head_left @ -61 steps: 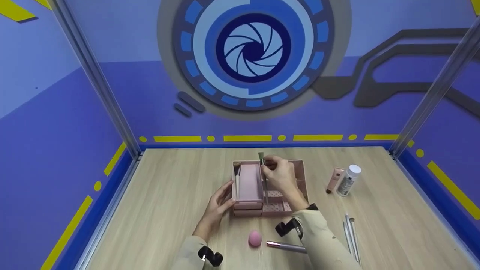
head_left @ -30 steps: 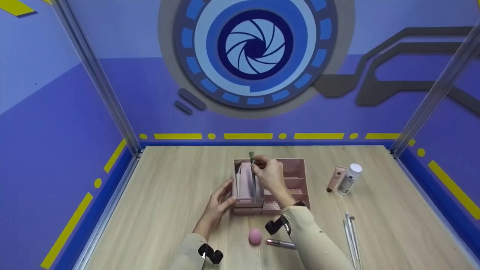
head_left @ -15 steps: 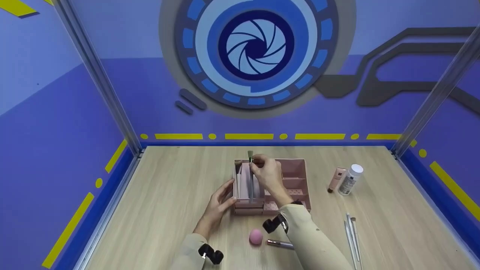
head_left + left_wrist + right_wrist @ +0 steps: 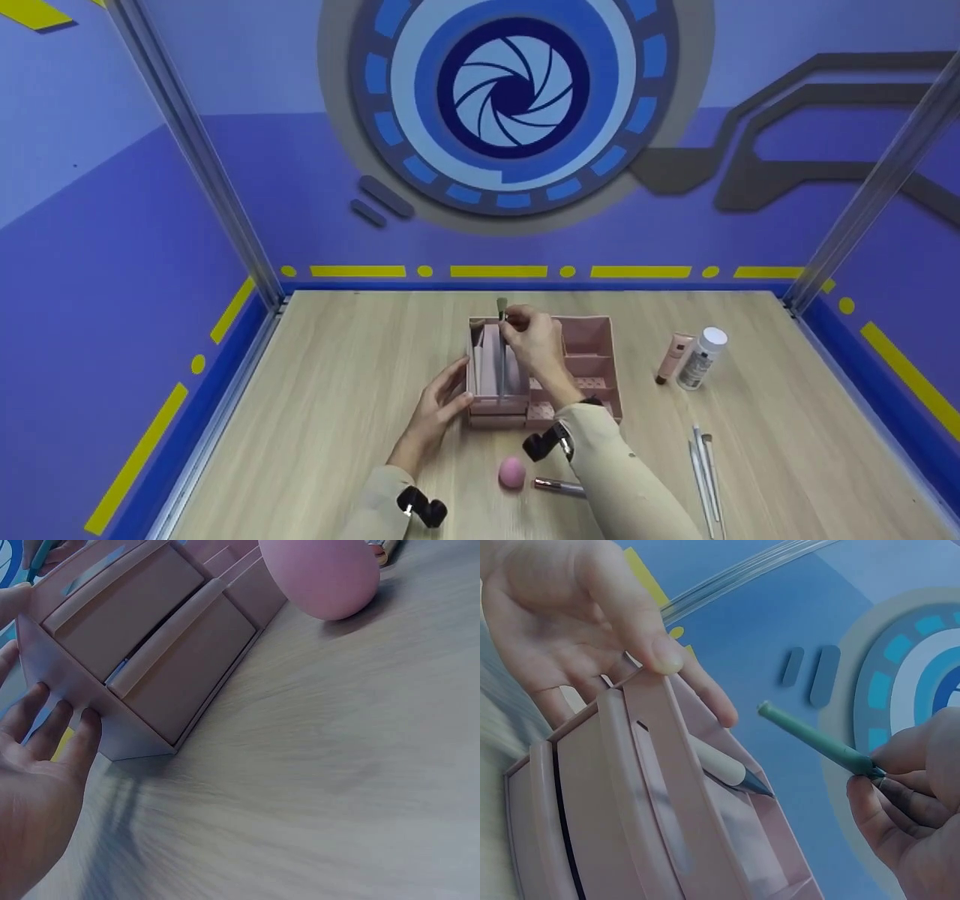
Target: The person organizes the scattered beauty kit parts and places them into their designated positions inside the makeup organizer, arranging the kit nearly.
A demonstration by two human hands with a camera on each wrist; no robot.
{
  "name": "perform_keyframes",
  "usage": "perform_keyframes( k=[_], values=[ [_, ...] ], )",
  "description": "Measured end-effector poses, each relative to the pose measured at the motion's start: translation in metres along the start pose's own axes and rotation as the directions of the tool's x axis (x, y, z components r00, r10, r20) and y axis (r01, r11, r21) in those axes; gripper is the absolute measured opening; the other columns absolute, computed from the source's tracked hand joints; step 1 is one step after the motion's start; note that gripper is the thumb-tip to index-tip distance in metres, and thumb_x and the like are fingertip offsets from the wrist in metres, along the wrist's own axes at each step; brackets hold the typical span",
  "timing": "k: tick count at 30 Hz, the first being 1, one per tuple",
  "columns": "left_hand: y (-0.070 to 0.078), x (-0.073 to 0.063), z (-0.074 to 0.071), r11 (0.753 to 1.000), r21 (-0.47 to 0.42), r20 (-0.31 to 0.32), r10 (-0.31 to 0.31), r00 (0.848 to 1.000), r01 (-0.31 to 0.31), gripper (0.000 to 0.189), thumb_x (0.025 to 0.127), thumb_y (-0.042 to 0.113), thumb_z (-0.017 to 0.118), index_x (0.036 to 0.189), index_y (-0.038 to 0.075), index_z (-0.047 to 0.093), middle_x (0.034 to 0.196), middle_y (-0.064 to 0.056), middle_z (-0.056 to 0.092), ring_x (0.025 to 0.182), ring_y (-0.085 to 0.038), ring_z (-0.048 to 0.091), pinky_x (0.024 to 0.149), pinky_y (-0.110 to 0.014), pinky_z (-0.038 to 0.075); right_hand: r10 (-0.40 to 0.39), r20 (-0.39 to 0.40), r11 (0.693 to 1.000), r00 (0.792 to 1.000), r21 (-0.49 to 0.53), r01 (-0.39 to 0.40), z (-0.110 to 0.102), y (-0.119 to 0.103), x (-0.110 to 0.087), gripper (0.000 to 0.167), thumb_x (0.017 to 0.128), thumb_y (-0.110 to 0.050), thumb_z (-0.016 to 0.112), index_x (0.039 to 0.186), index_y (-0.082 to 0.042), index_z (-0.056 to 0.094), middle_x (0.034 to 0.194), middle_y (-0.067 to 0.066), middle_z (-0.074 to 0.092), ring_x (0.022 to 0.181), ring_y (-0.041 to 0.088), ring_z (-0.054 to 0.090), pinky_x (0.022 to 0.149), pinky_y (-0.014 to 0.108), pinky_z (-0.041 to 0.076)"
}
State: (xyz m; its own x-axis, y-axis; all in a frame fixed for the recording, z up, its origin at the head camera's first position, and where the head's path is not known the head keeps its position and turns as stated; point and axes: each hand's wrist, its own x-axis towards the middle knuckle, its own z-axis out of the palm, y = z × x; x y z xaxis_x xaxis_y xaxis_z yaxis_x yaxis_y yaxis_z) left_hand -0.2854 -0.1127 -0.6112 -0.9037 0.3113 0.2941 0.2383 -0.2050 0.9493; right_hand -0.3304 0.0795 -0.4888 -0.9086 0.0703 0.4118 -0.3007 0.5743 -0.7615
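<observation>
My right hand (image 4: 536, 341) pinches a makeup brush (image 4: 501, 364) near its bristles, which point away at the top. The handle extends towards me over the left tray of a pink makeup organizer (image 4: 499, 421); in the right wrist view the handle (image 4: 810, 735) looks green and is raised above the rim. Another brush with a pale handle (image 4: 718, 761) lies inside that tray. At the organizer's left side is my left hand (image 4: 433, 412), its fairly straight fingers (image 4: 56, 724) touching the side wall and its thumb at the front corner.
A pink makeup sponge (image 4: 511, 472) sits in front of the organizer, beside a silver-grey brush (image 4: 559, 487) partly under my right sleeve. To the right stand a pink tube (image 4: 671, 360) and a white-capped bottle (image 4: 703, 360). Several slim brushes (image 4: 703, 476) lie nearer me.
My right hand has carried the brush left, from above the organizer's divider to over the left tray, and is nearly still in the last half second. My left hand stays at the organizer's side.
</observation>
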Motion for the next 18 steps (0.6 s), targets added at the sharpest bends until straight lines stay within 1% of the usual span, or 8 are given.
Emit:
perform_keyframes(
  k=[5,8,9,12,14,16,18],
  values=[
    [0.0,0.0,0.0,0.999,0.033,0.009,0.037,0.999,-0.038,0.063,0.094,0.003,0.058,0.15,-0.004,0.029,0.156,-0.025,0.027,0.145,-0.04,0.024,0.12,-0.051,0.015,0.002,0.013,1.0,1.0,0.018,-0.003,0.005,0.001,-0.001,0.017,0.083,-0.009,0.074,0.099,-0.004,0.074,0.084,0.008,0.075,0.075,0.019,0.07,0.064,0.028,0.059],
    [0.0,0.0,0.0,0.999,0.032,0.012,0.032,0.999,-0.032,0.063,0.094,0.003,0.058,0.15,-0.003,0.029,0.157,-0.024,0.026,0.145,-0.04,0.024,0.121,-0.051,0.015,0.011,0.018,1.0,1.0,0.015,-0.012,0.008,0.001,-0.002,0.018,0.083,-0.01,0.074,0.1,-0.004,0.074,0.085,0.007,0.075,0.075,0.018,0.07,0.064,0.028,0.059],
    [0.0,0.0,0.001,0.999,0.023,0.012,0.024,1.0,-0.025,0.063,0.095,0.003,0.057,0.15,-0.003,0.028,0.157,-0.024,0.026,0.145,-0.04,0.023,0.121,-0.051,0.016,0.012,0.018,1.0,1.0,0.009,-0.012,0.008,0.002,-0.002,0.018,0.083,-0.01,0.074,0.1,-0.005,0.074,0.085,0.007,0.075,0.075,0.018,0.07,0.065,0.028,0.059],
    [0.001,-0.001,0.002,0.999,-0.029,0.01,-0.027,1.0,0.027,0.065,0.095,0.006,0.058,0.151,0.0,0.027,0.158,-0.021,0.025,0.146,-0.037,0.022,0.119,-0.049,0.024,0.016,0.019,1.0,1.0,0.002,-0.017,0.01,0.003,-0.002,0.018,0.083,-0.01,0.074,0.101,-0.005,0.074,0.085,0.006,0.075,0.075,0.017,0.07,0.065,0.029,0.059],
    [0.001,-0.002,0.002,0.997,-0.053,0.005,-0.051,0.999,0.051,0.066,0.095,0.007,0.058,0.152,0.002,0.027,0.159,-0.019,0.025,0.147,-0.036,0.022,0.118,-0.048,0.026,0.014,0.016,1.0,1.0,-0.006,-0.014,0.012,0.003,-0.002,0.018,0.083,-0.011,0.074,0.101,-0.005,0.074,0.085,0.006,0.075,0.075,0.017,0.07,0.065,0.029,0.059],
    [0.001,-0.002,0.003,0.994,-0.081,0.001,-0.069,0.998,0.069,0.066,0.095,0.007,0.059,0.152,0.003,0.027,0.159,-0.018,0.025,0.147,-0.035,0.021,0.118,-0.05,0.026,0.016,0.018,1.0,1.0,-0.009,-0.015,0.013,0.003,-0.002,0.018,0.084,-0.011,0.073,0.101,-0.005,0.073,0.086,0.006,0.074,0.076,0.018,0.07,0.064,0.029,0.059],
    [0.001,-0.001,0.003,0.995,-0.075,-0.003,-0.067,0.998,0.066,0.066,0.094,0.008,0.06,0.152,0.004,0.029,0.159,-0.017,0.025,0.147,-0.035,0.021,0.119,-0.052,0.021,0.017,0.02,1.0,1.0,-0.012,-0.017,0.014,0.004,-0.002,0.018,0.084,-0.011,0.073,0.101,-0.005,0.073,0.086,0.007,0.074,0.076,0.018,0.07,0.065,0.03,0.059]
  ],
)
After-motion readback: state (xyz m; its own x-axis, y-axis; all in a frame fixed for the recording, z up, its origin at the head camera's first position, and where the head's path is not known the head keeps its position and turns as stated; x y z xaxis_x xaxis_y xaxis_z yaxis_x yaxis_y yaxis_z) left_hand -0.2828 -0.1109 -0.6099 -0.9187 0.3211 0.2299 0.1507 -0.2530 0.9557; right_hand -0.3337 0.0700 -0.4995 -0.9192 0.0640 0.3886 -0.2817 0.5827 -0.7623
